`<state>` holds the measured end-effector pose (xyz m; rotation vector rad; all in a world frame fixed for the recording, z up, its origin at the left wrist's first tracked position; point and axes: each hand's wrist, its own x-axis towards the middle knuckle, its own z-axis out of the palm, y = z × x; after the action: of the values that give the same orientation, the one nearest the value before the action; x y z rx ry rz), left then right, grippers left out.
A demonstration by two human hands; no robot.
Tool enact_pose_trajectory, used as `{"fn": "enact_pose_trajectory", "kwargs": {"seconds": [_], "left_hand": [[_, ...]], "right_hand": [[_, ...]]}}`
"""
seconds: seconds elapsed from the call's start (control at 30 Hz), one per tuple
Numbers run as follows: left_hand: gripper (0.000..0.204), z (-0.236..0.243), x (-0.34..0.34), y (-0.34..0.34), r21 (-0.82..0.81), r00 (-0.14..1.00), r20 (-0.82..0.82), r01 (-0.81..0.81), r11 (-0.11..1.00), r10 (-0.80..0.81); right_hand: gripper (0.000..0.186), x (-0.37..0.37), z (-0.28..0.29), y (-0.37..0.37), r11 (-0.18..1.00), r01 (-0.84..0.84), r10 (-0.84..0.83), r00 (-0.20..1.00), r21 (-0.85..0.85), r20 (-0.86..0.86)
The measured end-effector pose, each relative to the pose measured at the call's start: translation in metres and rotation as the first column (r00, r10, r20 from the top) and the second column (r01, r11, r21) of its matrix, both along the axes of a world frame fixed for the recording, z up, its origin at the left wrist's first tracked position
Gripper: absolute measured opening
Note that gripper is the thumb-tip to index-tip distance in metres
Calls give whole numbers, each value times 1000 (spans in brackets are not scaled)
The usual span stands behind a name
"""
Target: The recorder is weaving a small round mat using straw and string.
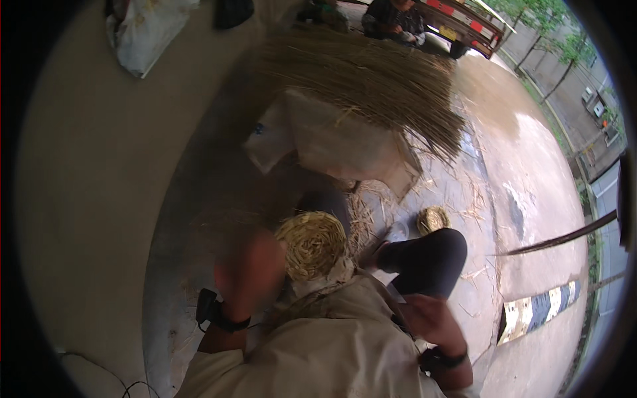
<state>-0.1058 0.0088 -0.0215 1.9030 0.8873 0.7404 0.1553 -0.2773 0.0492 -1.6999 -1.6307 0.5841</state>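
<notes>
A round, coiled piece of woven straw (312, 244), like a small basket or mat, rests in my lap by my left knee. My left hand (249, 270) is at its left edge, smeared by motion, so its fingers cannot be read. My right hand (430, 320) is drawn back beside my right thigh, away from the weaving. Its fingers are curled, and a thin pale sliver (395, 293) shows just ahead of them; what it is, I cannot make out. On the floor past my right knee sits a second small woven straw basket (433, 220).
A big heap of long straw stalks (365, 73) lies ahead, with a sheet of cardboard (345, 136) before it. Loose straw litters the floor. Farther off, a person (396, 21) sits near a parked truck (464, 26). A white bag (149, 33) is by the left wall.
</notes>
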Motion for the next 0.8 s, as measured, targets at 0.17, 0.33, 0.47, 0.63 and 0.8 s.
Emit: {"fn": "enact_pose_trajectory", "kwargs": {"seconds": [0.17, 0.33, 0.47, 0.63, 0.8], "left_hand": [[18, 12, 20, -27, -10, 989, 3, 149, 989, -149], [18, 19, 39, -32, -28, 980, -19, 196, 980, -197], [17, 20, 50, -28, -30, 968, -51, 243, 970, -244], [16, 13, 64, -28, -60, 967, -87, 237, 970, -241], [17, 8, 78, -29, 110, 961, -162, 243, 964, -224]], "right_hand": [[20, -37, -7, 87, 997, -77, 78, 984, 11, -161], [23, -33, -17, 90, 996, -35, 14, 969, -80, -247], [23, -25, -24, 94, 989, -41, -5, 950, -139, -311], [22, -17, -28, 97, 983, -8, -48, 952, -182, -301], [20, -13, -38, 104, 989, 11, -43, 976, -147, -212]]}}
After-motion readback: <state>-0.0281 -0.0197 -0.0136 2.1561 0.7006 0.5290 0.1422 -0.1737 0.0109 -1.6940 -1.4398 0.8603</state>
